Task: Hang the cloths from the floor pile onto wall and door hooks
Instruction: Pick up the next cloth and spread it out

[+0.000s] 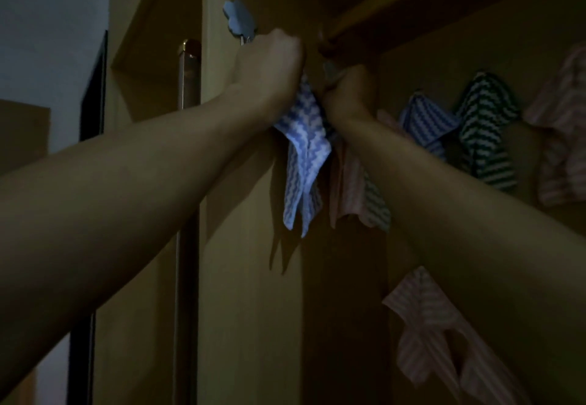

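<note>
Presently: left hand and right hand, fingers curled, grip blue striped cloth raised beside cloud-shaped hook on door, evidently for looping it on.

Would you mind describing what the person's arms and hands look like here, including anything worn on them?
Both forearms are bare up to the frame edge, with no sleeves visible. The left hand and right hand show no gloves, watch or bracelets. Dim lighting hides finer details such as rings.
</note>
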`<state>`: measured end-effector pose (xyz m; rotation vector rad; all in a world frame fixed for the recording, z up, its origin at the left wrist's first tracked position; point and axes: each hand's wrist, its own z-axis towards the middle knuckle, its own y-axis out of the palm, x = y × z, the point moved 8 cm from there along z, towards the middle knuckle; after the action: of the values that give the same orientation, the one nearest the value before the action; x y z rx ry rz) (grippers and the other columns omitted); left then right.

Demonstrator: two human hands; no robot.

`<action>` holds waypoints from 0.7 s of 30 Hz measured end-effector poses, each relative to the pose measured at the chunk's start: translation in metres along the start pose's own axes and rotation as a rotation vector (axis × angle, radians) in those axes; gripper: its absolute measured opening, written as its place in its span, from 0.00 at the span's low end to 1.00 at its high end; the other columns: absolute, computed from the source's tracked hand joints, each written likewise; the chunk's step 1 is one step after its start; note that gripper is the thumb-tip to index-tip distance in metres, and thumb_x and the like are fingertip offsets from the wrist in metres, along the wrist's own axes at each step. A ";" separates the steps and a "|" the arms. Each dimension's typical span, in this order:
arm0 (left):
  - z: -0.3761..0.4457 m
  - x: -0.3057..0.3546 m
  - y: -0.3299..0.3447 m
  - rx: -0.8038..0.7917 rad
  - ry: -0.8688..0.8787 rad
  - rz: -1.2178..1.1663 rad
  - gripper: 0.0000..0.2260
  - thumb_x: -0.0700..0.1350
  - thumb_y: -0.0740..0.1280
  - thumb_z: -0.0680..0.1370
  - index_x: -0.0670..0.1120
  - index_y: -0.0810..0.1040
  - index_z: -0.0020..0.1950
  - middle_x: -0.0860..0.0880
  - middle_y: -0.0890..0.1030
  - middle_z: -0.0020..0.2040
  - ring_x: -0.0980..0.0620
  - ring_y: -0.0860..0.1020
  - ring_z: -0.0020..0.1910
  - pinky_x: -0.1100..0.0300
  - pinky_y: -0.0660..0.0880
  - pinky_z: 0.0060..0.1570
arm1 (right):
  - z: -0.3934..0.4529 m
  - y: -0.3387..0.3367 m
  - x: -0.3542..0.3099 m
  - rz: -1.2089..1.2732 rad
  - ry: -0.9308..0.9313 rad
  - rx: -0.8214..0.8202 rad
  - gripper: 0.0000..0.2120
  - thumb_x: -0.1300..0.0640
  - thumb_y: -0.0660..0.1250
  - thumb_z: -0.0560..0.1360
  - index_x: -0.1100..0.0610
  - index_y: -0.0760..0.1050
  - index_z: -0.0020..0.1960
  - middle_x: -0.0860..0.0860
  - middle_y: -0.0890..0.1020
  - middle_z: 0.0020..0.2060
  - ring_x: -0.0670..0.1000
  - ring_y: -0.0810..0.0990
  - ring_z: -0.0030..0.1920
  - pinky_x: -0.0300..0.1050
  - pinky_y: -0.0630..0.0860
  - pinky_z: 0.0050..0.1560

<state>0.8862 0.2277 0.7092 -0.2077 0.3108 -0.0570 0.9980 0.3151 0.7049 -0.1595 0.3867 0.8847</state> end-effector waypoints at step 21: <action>-0.138 0.026 0.022 -0.273 -0.116 -0.287 0.15 0.47 0.66 0.78 0.41 0.74 0.61 0.37 0.75 0.60 0.38 0.71 0.61 0.50 0.67 0.49 | -0.156 -0.064 0.010 -0.473 0.039 -0.342 0.23 0.49 0.63 0.79 0.55 0.69 0.71 0.54 0.74 0.67 0.54 0.73 0.66 0.47 0.71 0.63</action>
<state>0.8686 0.2206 0.5686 -0.5238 0.1705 -0.2860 1.0124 0.2363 0.5568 -0.5608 0.2164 0.4734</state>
